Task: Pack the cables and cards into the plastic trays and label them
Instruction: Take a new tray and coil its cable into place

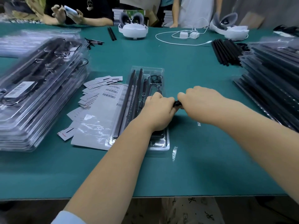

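A clear plastic tray lies in the middle of the green table, holding long black strips and a coiled black cable. My left hand rests over the tray's right half with its fingers curled on a small black cable piece. My right hand pinches the same piece from the right, just past the tray's edge. Left of the tray lie a sheet of barcode labels and several small white cards.
A tall stack of packed trays fills the left side, another stack the right. Loose black strips lie at the back right. White headsets, chargers with white cable and other people stand at the far edge.
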The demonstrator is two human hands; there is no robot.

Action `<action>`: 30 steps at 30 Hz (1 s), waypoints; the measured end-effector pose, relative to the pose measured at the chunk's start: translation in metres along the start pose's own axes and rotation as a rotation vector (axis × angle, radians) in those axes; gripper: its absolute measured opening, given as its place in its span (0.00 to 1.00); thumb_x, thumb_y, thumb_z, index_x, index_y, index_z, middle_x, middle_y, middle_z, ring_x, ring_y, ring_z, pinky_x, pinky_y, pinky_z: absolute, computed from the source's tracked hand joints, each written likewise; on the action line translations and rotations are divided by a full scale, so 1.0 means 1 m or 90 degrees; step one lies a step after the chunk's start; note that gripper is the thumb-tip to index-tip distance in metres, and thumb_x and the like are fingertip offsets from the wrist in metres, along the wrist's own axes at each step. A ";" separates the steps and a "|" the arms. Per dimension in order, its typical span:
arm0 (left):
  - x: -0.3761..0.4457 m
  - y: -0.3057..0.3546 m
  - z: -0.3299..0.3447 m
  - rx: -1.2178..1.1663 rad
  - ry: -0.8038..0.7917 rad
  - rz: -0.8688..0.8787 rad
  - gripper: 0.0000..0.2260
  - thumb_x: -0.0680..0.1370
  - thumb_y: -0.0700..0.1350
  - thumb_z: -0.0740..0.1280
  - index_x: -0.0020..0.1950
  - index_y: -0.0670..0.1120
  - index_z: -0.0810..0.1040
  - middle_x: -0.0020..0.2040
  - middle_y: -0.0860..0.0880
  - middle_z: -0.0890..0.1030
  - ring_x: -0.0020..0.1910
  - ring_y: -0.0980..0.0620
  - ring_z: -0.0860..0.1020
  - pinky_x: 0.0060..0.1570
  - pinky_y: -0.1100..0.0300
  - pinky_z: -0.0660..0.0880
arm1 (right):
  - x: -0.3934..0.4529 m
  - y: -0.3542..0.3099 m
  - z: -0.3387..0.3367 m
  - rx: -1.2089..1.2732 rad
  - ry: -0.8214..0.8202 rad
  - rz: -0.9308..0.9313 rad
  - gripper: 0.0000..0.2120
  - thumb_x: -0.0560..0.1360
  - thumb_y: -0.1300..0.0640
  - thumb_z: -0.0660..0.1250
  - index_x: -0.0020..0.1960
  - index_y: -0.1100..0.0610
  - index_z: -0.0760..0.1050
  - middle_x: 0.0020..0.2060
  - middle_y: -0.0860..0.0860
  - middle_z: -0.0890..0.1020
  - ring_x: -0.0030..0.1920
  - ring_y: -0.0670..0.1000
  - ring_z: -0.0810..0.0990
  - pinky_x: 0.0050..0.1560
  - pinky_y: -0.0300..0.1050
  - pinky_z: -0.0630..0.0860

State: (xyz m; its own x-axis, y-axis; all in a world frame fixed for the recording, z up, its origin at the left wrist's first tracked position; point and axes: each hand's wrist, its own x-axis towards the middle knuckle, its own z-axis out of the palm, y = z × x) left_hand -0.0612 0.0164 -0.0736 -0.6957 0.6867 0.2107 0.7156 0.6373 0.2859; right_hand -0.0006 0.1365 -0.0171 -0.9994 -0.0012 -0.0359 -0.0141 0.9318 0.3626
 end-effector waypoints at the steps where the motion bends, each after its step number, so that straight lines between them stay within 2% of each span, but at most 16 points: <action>1: 0.000 0.000 -0.001 0.016 -0.007 0.002 0.12 0.82 0.52 0.55 0.43 0.47 0.68 0.38 0.52 0.68 0.50 0.47 0.64 0.45 0.55 0.55 | -0.002 0.000 0.003 0.024 -0.011 0.010 0.11 0.81 0.58 0.55 0.41 0.55 0.57 0.34 0.50 0.63 0.34 0.51 0.65 0.29 0.45 0.57; 2: -0.001 0.000 -0.002 0.021 -0.010 0.004 0.12 0.82 0.53 0.56 0.45 0.46 0.71 0.44 0.50 0.71 0.52 0.46 0.66 0.46 0.54 0.57 | -0.003 0.001 0.007 0.055 -0.031 0.019 0.12 0.81 0.56 0.55 0.40 0.55 0.57 0.34 0.50 0.64 0.32 0.49 0.64 0.28 0.45 0.57; 4: -0.005 0.003 -0.005 -0.005 0.009 -0.001 0.13 0.79 0.54 0.61 0.56 0.47 0.76 0.57 0.49 0.73 0.58 0.46 0.67 0.54 0.54 0.64 | -0.004 0.005 0.010 0.149 -0.099 0.033 0.12 0.82 0.52 0.54 0.41 0.54 0.61 0.34 0.49 0.67 0.33 0.50 0.66 0.29 0.45 0.59; 7: -0.014 0.011 -0.021 -0.027 0.076 -0.038 0.28 0.74 0.60 0.64 0.69 0.47 0.69 0.66 0.48 0.70 0.64 0.46 0.66 0.64 0.51 0.64 | -0.007 0.010 0.016 0.337 -0.188 0.067 0.14 0.81 0.50 0.57 0.39 0.55 0.65 0.35 0.50 0.71 0.35 0.51 0.70 0.29 0.41 0.62; 8: -0.019 0.013 -0.030 -0.027 0.055 -0.059 0.33 0.72 0.65 0.63 0.71 0.48 0.67 0.67 0.48 0.69 0.65 0.47 0.65 0.65 0.50 0.64 | -0.009 0.011 0.019 0.423 -0.202 0.091 0.13 0.81 0.52 0.58 0.39 0.55 0.66 0.36 0.51 0.72 0.34 0.51 0.70 0.27 0.41 0.63; 10: -0.033 0.009 -0.048 -0.008 -0.081 -0.087 0.46 0.62 0.76 0.59 0.72 0.50 0.65 0.71 0.49 0.66 0.69 0.47 0.62 0.67 0.48 0.62 | -0.013 0.013 0.024 0.632 -0.230 0.161 0.11 0.80 0.55 0.60 0.40 0.56 0.67 0.34 0.52 0.72 0.29 0.50 0.68 0.23 0.37 0.61; 12: -0.056 0.001 -0.055 0.039 -0.216 -0.082 0.57 0.53 0.80 0.57 0.76 0.51 0.58 0.76 0.53 0.57 0.74 0.50 0.54 0.72 0.46 0.54 | -0.016 0.014 0.029 0.737 -0.234 0.207 0.11 0.80 0.55 0.61 0.40 0.56 0.67 0.32 0.51 0.71 0.26 0.48 0.64 0.21 0.35 0.59; 13: -0.068 -0.003 -0.055 0.058 -0.244 -0.071 0.58 0.53 0.80 0.59 0.77 0.52 0.55 0.77 0.55 0.53 0.75 0.51 0.49 0.73 0.45 0.50 | -0.016 0.013 0.031 0.756 -0.233 0.221 0.10 0.80 0.54 0.61 0.40 0.56 0.68 0.32 0.52 0.71 0.26 0.48 0.64 0.21 0.35 0.59; 16: -0.091 -0.007 -0.046 0.057 -0.217 -0.029 0.52 0.60 0.75 0.64 0.78 0.53 0.52 0.78 0.58 0.49 0.76 0.54 0.45 0.75 0.46 0.45 | -0.016 0.009 0.031 0.824 -0.223 0.270 0.09 0.79 0.54 0.62 0.41 0.56 0.69 0.31 0.52 0.71 0.23 0.47 0.62 0.21 0.35 0.58; 18: -0.096 -0.007 -0.040 0.030 -0.190 -0.014 0.48 0.64 0.76 0.55 0.78 0.54 0.51 0.78 0.59 0.49 0.77 0.54 0.45 0.74 0.44 0.43 | -0.018 0.005 0.029 0.879 -0.222 0.293 0.10 0.79 0.55 0.61 0.40 0.55 0.69 0.28 0.51 0.70 0.19 0.45 0.60 0.19 0.33 0.55; 20: -0.096 -0.004 -0.035 0.005 -0.179 -0.019 0.47 0.63 0.77 0.44 0.78 0.55 0.49 0.78 0.59 0.46 0.77 0.53 0.43 0.74 0.43 0.40 | -0.020 0.002 0.025 0.925 -0.238 0.303 0.11 0.79 0.54 0.61 0.39 0.55 0.69 0.24 0.49 0.69 0.18 0.45 0.57 0.19 0.31 0.53; 22: -0.094 -0.001 -0.029 -0.020 -0.169 -0.030 0.47 0.63 0.75 0.38 0.78 0.54 0.48 0.78 0.58 0.46 0.77 0.53 0.42 0.73 0.42 0.38 | -0.022 -0.001 0.022 0.967 -0.249 0.311 0.11 0.79 0.54 0.61 0.39 0.55 0.68 0.22 0.48 0.69 0.18 0.45 0.56 0.19 0.31 0.52; 25: -0.089 0.004 -0.026 -0.042 -0.160 -0.040 0.44 0.65 0.73 0.35 0.78 0.56 0.47 0.78 0.56 0.47 0.77 0.50 0.43 0.73 0.40 0.40 | -0.022 -0.006 0.018 1.019 -0.240 0.323 0.11 0.78 0.54 0.61 0.39 0.55 0.68 0.21 0.48 0.68 0.18 0.44 0.55 0.20 0.30 0.51; 27: -0.088 0.006 -0.026 -0.034 -0.160 -0.031 0.39 0.66 0.70 0.35 0.77 0.60 0.45 0.79 0.54 0.49 0.77 0.47 0.45 0.73 0.39 0.41 | -0.024 -0.011 0.018 1.049 -0.228 0.329 0.10 0.78 0.54 0.61 0.39 0.55 0.68 0.20 0.48 0.69 0.17 0.44 0.55 0.19 0.30 0.51; 30: -0.092 0.012 -0.026 -0.055 -0.102 -0.027 0.33 0.70 0.65 0.36 0.76 0.61 0.48 0.78 0.50 0.55 0.76 0.42 0.53 0.73 0.45 0.46 | -0.028 -0.020 0.019 1.058 -0.209 0.329 0.09 0.79 0.54 0.60 0.41 0.55 0.69 0.22 0.49 0.69 0.18 0.45 0.56 0.20 0.31 0.52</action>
State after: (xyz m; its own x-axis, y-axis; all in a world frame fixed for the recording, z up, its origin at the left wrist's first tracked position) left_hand 0.0096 -0.0484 -0.0649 -0.7015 0.7111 0.0475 0.6730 0.6391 0.3723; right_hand 0.0279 0.1251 -0.0410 -0.8406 0.2565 -0.4770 0.5242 0.1643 -0.8356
